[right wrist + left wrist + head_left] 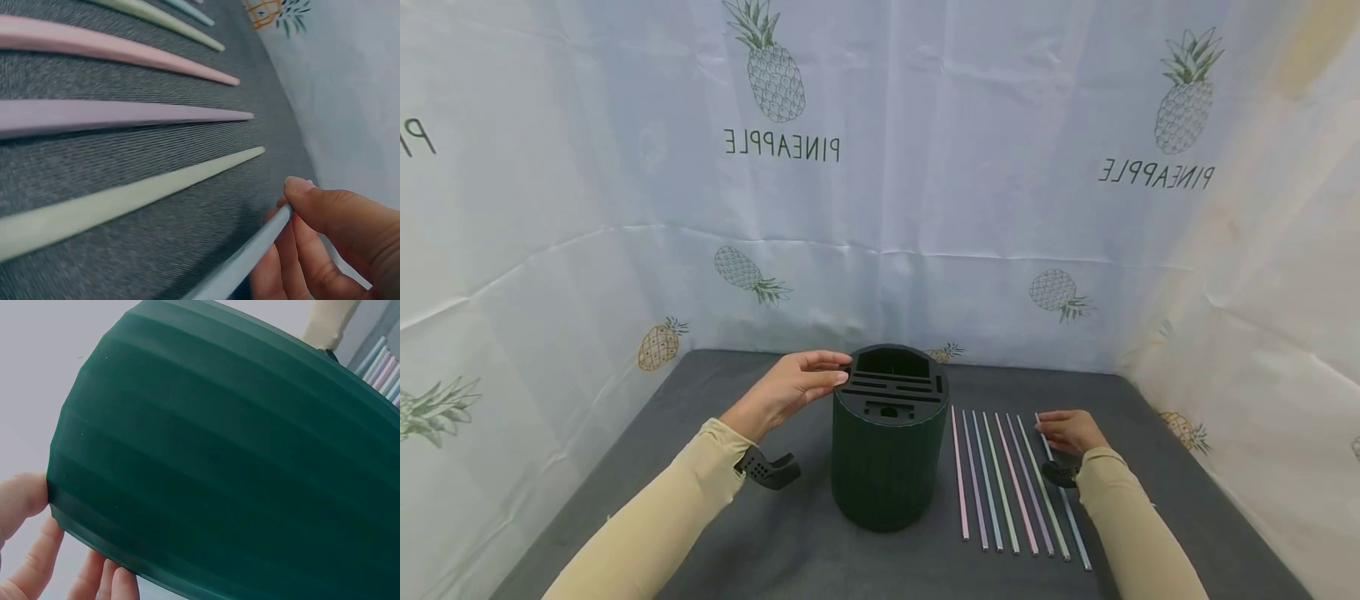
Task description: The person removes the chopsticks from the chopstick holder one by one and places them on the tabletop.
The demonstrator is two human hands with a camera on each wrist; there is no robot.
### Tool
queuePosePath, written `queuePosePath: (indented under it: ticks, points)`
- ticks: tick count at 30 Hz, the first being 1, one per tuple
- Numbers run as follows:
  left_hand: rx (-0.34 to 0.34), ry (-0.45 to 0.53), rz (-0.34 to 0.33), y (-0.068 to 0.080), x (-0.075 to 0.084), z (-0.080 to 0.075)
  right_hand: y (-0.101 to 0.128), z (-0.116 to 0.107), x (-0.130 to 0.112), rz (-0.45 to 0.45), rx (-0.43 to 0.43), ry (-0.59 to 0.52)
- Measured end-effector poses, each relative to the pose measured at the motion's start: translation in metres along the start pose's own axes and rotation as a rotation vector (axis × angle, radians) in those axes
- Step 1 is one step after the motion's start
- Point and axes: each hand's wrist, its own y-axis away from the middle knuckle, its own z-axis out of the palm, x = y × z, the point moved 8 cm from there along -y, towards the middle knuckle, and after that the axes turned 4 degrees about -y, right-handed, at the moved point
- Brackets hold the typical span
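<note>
Head view: the left hand [790,385] rests straight fingers on the rim of the green holder [889,437], which stands between both hands. Right hand [1070,431] pinches the far end of the blue straw [1067,504]; six more straws [1000,483] lie just beside it, toward the holder, on the grey mat [760,542].

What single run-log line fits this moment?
left hand: fingertips on green holder rim | right hand: pinching blue straw tip | other straws: flat on grey mat
</note>
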Motion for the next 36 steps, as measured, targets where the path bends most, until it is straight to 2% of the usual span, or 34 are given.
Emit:
queuePosePath:
  ticks: [12,21,36]
  points:
    - [-0.001,-0.005,0.001,-0.0001,-0.0005,-0.0001,-0.0107,0.0049,0.0092,0.029,0.068,0.031]
    - [-0.006,-0.009,0.005,0.0001,-0.0018,-0.0009,-0.0055,0.0086,0.0038,0.03,0.081,0.06]
    - [-0.001,-0.011,0.004,0.0005,-0.0008,-0.0005,-0.0109,0.0076,0.007,0.045,0.098,0.067]
